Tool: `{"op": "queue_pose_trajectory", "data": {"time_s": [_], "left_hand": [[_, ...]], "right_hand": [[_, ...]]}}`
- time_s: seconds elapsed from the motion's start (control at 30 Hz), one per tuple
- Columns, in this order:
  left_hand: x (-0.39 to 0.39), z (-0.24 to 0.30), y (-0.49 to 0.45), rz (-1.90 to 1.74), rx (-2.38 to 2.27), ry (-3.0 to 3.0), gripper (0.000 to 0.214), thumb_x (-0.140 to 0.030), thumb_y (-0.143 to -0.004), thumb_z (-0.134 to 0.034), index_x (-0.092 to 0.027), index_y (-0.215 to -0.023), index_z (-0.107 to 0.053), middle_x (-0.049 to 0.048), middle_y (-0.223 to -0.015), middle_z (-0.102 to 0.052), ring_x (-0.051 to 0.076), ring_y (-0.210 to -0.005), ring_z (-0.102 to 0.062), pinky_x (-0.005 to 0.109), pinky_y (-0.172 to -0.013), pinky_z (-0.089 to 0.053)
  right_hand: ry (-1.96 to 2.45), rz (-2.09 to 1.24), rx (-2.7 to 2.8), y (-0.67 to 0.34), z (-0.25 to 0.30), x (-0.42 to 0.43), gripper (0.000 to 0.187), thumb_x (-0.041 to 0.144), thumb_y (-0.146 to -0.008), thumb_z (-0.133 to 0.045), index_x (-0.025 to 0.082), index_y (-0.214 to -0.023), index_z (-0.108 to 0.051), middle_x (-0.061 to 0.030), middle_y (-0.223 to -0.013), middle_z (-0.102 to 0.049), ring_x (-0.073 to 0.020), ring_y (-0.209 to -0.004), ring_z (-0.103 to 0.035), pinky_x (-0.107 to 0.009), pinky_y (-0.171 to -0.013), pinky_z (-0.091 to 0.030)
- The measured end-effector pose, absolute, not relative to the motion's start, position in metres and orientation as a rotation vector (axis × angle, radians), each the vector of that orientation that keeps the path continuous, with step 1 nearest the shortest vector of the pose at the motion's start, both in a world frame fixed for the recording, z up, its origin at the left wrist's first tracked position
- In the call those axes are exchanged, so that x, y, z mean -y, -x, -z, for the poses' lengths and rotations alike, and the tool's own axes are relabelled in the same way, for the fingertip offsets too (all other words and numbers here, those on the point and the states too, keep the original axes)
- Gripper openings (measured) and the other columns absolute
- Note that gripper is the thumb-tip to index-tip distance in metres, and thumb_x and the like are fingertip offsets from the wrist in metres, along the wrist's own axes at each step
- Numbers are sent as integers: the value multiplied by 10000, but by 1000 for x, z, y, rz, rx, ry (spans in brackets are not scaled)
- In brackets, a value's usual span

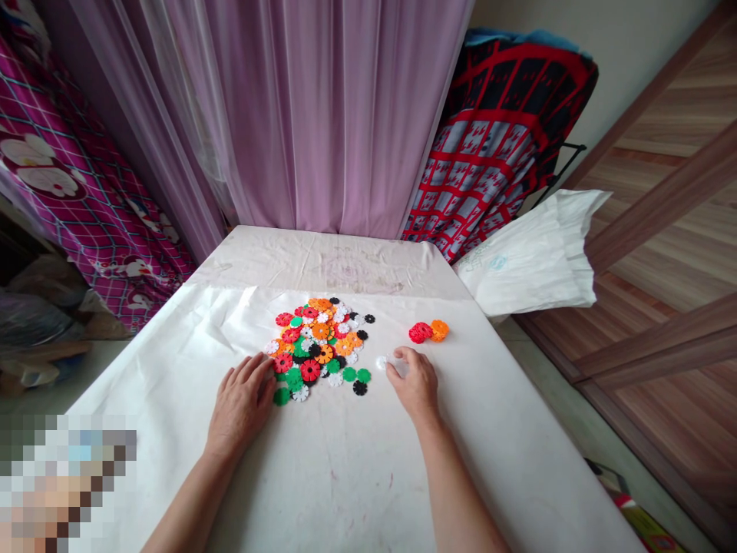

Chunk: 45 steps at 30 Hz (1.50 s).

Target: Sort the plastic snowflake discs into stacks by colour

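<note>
A loose pile of notched plastic discs (320,332) in red, orange, green, white and black lies on the white-covered table. At the pile's near left edge rests my left hand (244,395), palm down, fingers stretched out and close beside the red and green discs. My right hand (415,380) is curled in a pinch to the right of the pile. White notched discs (381,362) show at its thumb and fingertips; how many is unclear. Just beyond that hand stand a red disc stack (420,332) and an orange disc stack (440,330), side by side and touching.
The table cover (322,476) is wrinkled on the left. Purple curtains (328,115) hang behind the table. A white bag (535,257) sticks out by the right edge, near a red patterned cloth (477,146). Wooden doors (662,261) stand on the right.
</note>
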<state>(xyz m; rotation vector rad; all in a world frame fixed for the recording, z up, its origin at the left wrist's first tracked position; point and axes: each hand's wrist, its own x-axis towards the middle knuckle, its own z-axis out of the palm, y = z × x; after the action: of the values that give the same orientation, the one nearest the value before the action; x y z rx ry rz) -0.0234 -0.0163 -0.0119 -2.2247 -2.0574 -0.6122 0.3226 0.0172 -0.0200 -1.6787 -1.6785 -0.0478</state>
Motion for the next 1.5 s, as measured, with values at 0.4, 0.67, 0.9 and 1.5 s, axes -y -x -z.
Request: {"op": "queue_pose_trajectory", "data": {"time_s": [0.4,0.67,0.9,1.5], "left_hand": [[17,11,23,606,2061,2227,422,-396,-960,-394,-229,-1251,-649,102,-1376,-619,294,-1290,-542,508,-1085,-410],[17,10,22,636,2067,2222,422,-399,-960,-395,-228,-1247,-653,110,-1372,-620,292,-1278,-550,509,-1082,-411],[17,11,21,672,2072,2225,418,-401,-954,-406,-238,-1252,-650,110,-1367,-624,290,-1292,-544,507,-1087,-411],[17,12,22,644,2065,2223,422,-401,-960,-392,-231,-1248,-651,108,-1371,-621,295,-1286,-543,515,-1094,-397]], "right_hand": [[1664,104,1794,-312,15,-15,191,216,-784,-619,224,-970,-661,-45,-930,-726,-222,-873,-599,-325,-771,-404],[1473,-8,1991,-265,-3,1,72,182,-821,-637,245,-832,-670,-12,-889,-717,-187,-894,-585,-310,-817,-383],[1552,-140,2170,-227,-7,4,110,252,-803,-710,256,-896,-652,-12,-896,-716,-223,-959,-575,-348,-812,-371],[1714,4,1768,-306,1,-9,164,268,-760,-647,233,-909,-588,-26,-895,-715,-217,-866,-606,-328,-787,-378]]}}
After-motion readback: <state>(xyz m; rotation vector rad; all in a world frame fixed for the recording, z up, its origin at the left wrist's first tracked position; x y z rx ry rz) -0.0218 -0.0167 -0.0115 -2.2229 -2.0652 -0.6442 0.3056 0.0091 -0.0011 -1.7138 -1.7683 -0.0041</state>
